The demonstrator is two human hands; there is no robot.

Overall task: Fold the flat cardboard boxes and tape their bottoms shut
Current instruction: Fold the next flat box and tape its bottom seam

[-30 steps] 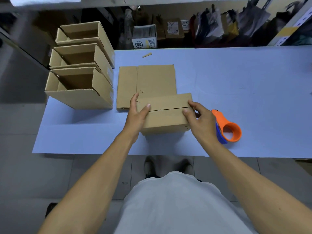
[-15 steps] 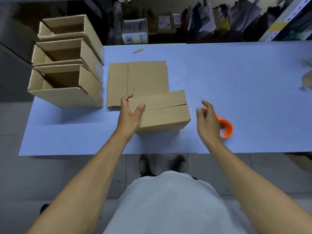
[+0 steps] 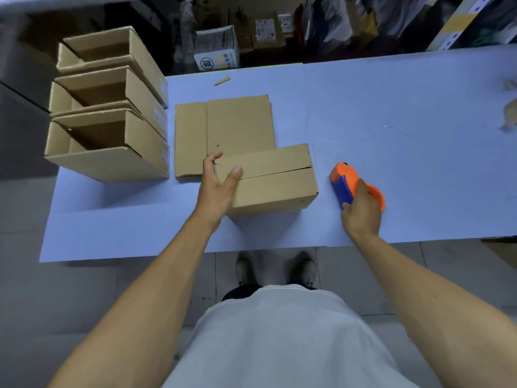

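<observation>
One folded cardboard box [image 3: 270, 180] stands near the front edge of the blue worktop [image 3: 391, 113], bottom flaps up and closed, the seam between them untaped. Left hand [image 3: 218, 186]: grips the box's left end, thumb pressed on the top flaps, fingers curled round the far corner. Right hand [image 3: 362, 212]: fingers wrapped round one orange and blue tape dispenser [image 3: 347, 179], which sits on the worktop just right of the box, apart from it.

One stack of flat cardboard boxes [image 3: 223, 130] lies directly behind the folded box and touches it; how many sheets it holds cannot be told.

Three open-topped made-up boxes [image 3: 109, 119] stand in a row at the worktop's left end, one behind another.

One small cardboard scrap [image 3: 222, 80] lies near the far edge. Brown scraps [image 3: 507, 113], blurred, lie at the right edge.

One white carton [image 3: 216, 50] with a round printed logo and some characters, too small to read, sits behind the worktop among dark, cluttered goods. Another carton [image 3: 265, 30] beside it carries a white label, illegible.
</observation>
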